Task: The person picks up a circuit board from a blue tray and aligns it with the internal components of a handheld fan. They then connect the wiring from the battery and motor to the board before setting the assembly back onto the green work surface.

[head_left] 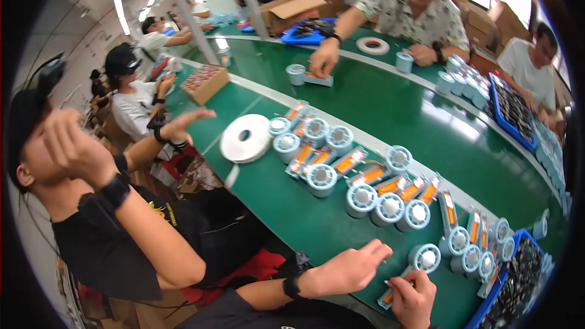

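My right hand is curled closed over the handle of a light blue handheld fan, whose round head sits on the green table just beyond my fingers. A small white bit shows by the fingertips, too small to name. To the left, my left hand hovers over the table edge with thumb and fingers pinched together; what lies between them, if anything, is too small to make out. Several more fans lie beyond both hands, their handles showing orange parts inside.
A roll of white tape lies left of the fans. A blue bin of dark parts is at right. A person in black sits on my left with raised arms. Across the conveyor, another person handles a fan.
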Demonstrator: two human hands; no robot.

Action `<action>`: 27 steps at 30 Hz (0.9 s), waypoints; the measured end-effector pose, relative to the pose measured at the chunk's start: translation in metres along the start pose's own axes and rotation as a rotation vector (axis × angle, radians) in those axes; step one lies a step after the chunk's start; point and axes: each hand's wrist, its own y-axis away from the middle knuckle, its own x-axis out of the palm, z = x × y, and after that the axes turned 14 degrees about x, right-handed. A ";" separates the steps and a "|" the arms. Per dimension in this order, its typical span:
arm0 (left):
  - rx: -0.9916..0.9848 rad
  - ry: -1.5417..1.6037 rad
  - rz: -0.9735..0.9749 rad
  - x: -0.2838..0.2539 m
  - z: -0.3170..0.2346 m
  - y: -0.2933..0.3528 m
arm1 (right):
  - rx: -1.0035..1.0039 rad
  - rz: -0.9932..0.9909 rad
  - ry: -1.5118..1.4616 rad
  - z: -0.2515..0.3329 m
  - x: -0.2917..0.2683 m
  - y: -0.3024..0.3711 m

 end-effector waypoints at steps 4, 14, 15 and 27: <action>-0.006 0.331 -0.304 -0.004 0.000 0.007 | -0.288 -0.190 0.006 0.004 0.010 -0.024; -0.120 0.599 -0.346 0.010 0.004 0.002 | -0.238 -0.209 -0.035 -0.002 -0.001 -0.026; -0.123 0.646 -0.346 0.010 -0.001 0.003 | -0.216 -0.233 -0.091 -0.002 0.003 -0.025; -0.060 0.603 -0.342 0.021 -0.015 0.001 | -0.209 -0.372 -0.082 -0.007 0.020 -0.021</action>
